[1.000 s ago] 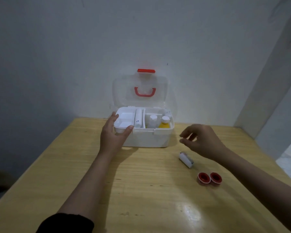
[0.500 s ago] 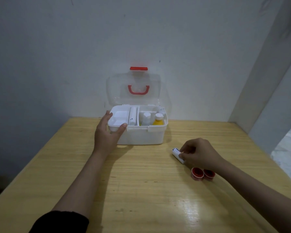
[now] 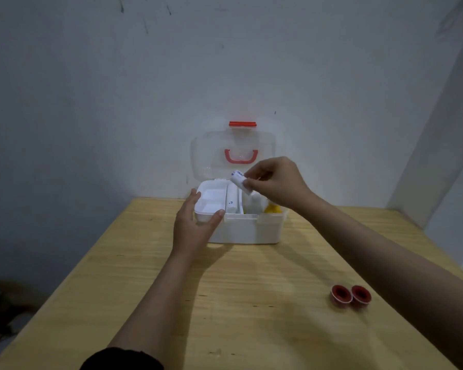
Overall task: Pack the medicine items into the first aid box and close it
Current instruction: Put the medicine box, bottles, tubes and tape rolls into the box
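The white first aid box (image 3: 251,231) stands at the table's far edge, its clear lid (image 3: 206,156) with a red handle raised against the wall. My left hand (image 3: 193,225) grips the box's front left corner at the inner tray. My right hand (image 3: 275,182) holds a small white roll (image 3: 239,180) above the open box, pinched in the fingertips. Inside lie another white roll (image 3: 231,201), a white bottle and a yellow item (image 3: 273,209), partly hidden by my right hand. Two red-capped tape rolls (image 3: 349,293) sit on the table at the right.
The wooden table (image 3: 251,303) is pushed against a grey wall. A wall corner and a bright floor patch show at the right. Dark floor lies beyond the table's left edge.
My right hand picked the white roll up from the table and carried it up and left over the open box. My left hand stayed on the box corner.
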